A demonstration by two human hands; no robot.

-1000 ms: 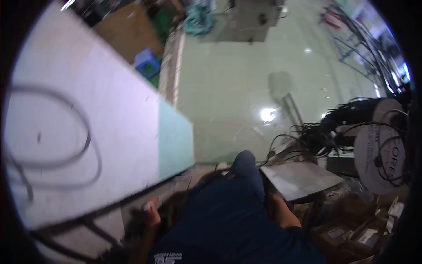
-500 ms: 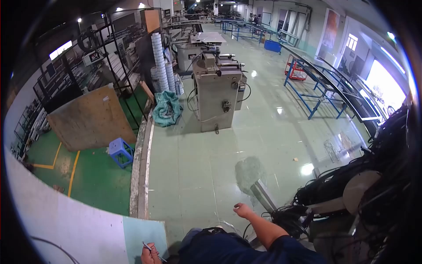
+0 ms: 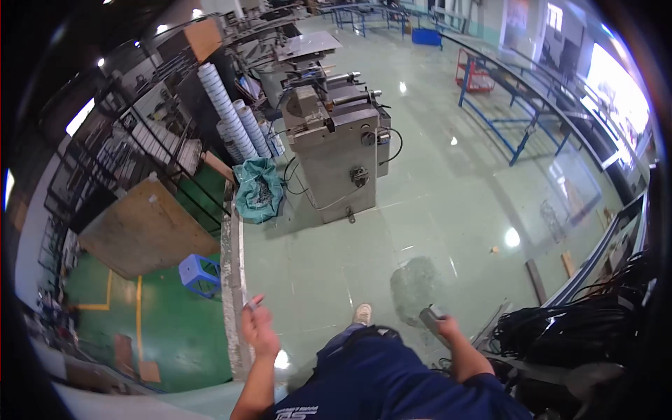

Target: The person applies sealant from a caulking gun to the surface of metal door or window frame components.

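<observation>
My left hand (image 3: 260, 330) is raised in front of me over the edge of the raised strip, blurred, with its fingers closed. A thin grey pen-like tool (image 3: 250, 304) pokes out of it near the fingertips. My right hand (image 3: 449, 327) is low on the right, at the end of a grey metal bar (image 3: 434, 319), which it overlaps in this view. Its fingers are partly hidden, and I cannot tell whether they grip the bar.
Ahead stands a grey machine (image 3: 334, 157), with a green sack (image 3: 257, 189) beside it. A blue stool (image 3: 200, 274) is at left, near a leaning board (image 3: 147, 227). Black cable bundles (image 3: 560, 325) lie at right; blue-framed racks (image 3: 514, 115) stand beyond.
My view has shifted forward and tilted down. The left hand has risen from above the pale panel at lower left. The right hand has moved right, to the grey bar's end.
</observation>
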